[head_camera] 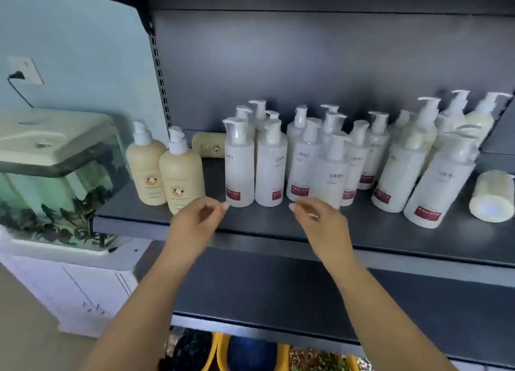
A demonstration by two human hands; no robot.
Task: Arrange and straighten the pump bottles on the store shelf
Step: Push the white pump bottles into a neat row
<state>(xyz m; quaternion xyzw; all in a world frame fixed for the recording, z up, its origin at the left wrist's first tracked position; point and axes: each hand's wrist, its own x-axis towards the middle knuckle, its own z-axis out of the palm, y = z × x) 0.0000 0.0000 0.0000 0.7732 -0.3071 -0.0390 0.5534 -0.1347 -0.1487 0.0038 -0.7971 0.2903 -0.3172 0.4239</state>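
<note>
White pump bottles [239, 161] crowded unevenly on the dark shelf [278, 225], both hands poised before them.

The front white bottle is seen just beyond the left hand [195, 220], whose fingers are loosely curled and hold nothing; the right hand [317, 217] is likewise held empty, fingers relaxed, just short of another white bottle [331, 173]. Two cream pump bottles [181, 173] stand left of the left fingers, and one cream bottle [209, 145] is laid flat behind. Bodies should probably be gripped low and slid, labels turned forward, so neighbours are not toppled.
</note>
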